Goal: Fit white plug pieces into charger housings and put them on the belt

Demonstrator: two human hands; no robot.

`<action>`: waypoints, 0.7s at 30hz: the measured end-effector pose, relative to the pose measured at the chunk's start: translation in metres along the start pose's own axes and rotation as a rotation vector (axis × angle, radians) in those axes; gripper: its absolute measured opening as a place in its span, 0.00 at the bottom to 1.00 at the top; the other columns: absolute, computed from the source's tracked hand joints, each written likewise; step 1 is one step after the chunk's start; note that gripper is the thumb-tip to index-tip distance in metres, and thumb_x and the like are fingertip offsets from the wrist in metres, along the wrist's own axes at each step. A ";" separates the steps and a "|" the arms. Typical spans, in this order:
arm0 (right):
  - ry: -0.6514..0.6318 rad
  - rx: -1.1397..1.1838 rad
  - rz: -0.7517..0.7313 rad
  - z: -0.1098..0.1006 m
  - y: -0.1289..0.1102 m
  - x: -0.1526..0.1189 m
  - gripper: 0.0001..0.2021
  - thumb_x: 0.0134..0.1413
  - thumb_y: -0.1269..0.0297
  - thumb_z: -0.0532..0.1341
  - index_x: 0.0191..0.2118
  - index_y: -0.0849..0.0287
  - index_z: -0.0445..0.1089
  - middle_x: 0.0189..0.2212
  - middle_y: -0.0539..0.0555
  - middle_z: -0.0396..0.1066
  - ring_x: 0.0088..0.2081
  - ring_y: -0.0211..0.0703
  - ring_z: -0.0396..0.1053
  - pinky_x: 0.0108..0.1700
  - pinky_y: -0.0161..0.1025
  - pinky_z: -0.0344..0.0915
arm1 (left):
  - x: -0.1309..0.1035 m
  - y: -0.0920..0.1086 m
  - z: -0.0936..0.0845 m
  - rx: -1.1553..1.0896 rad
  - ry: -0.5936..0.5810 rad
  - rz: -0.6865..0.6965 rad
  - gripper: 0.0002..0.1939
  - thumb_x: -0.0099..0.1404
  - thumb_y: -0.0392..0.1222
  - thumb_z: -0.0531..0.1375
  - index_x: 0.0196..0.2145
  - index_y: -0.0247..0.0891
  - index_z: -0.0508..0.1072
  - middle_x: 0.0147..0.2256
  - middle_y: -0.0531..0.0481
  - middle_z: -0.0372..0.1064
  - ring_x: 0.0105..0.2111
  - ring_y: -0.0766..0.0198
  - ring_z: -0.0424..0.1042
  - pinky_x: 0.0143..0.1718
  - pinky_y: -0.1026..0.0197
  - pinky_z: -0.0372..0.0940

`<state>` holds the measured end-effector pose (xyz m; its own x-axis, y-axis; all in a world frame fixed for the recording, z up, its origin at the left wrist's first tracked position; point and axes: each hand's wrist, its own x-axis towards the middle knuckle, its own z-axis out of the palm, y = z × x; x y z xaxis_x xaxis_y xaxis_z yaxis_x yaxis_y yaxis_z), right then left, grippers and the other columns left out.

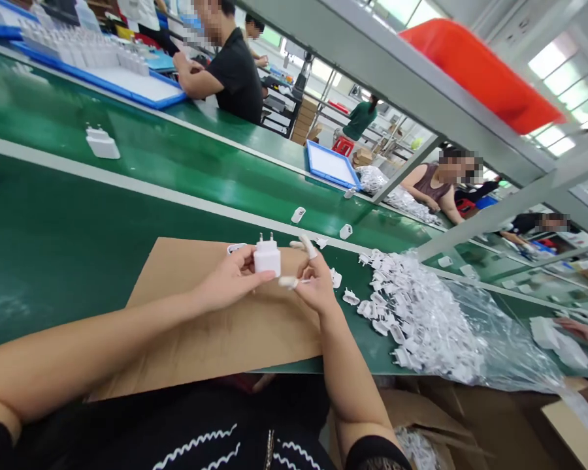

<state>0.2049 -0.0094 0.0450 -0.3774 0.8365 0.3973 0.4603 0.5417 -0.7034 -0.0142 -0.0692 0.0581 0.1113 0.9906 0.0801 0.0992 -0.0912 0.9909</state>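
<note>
My left hand (pixel 235 273) grips a white two-pin charger (pixel 267 259) between thumb and fingers, its pins pointing up. Just right of it is my right hand (pixel 316 281), with white covers on several fingertips; thumb and forefinger are spread apart with nothing between them. Both hands are over a brown cardboard sheet (pixel 200 333) on the green bench. Partly hidden behind my left hand is another white piece (pixel 235 249). To the right of my right hand lies a heap of white plug parts (pixel 406 307), with a loose plug part (pixel 351 297) at its near edge.
Beyond a pale rail, the green conveyor (pixel 176 156) carries a charger (pixel 102 142) and white housings (pixel 298 215). A blue tray (pixel 151 91) holds rows of white chargers. Clear plastic (pixel 504 339) lies right of the heap. Overhead, a red bin (pixel 475 72) rests on a shelf. Co-workers sit opposite and right.
</note>
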 end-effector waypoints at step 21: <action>-0.018 -0.442 0.707 -0.034 0.069 0.088 0.19 0.47 0.74 0.64 0.47 0.61 0.76 0.54 0.65 0.73 0.51 0.58 0.74 0.49 0.47 0.69 | 0.217 -0.037 -0.079 1.087 0.351 0.171 0.46 0.59 0.47 0.63 0.70 0.29 0.54 0.72 0.32 0.45 0.70 0.36 0.47 0.68 0.40 0.45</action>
<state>0.2304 0.1042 0.0514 0.1074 0.9922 -0.0633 0.8650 -0.1246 -0.4860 -0.0720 0.1574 0.0479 -0.0592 0.9151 0.3988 0.9273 -0.0975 0.3615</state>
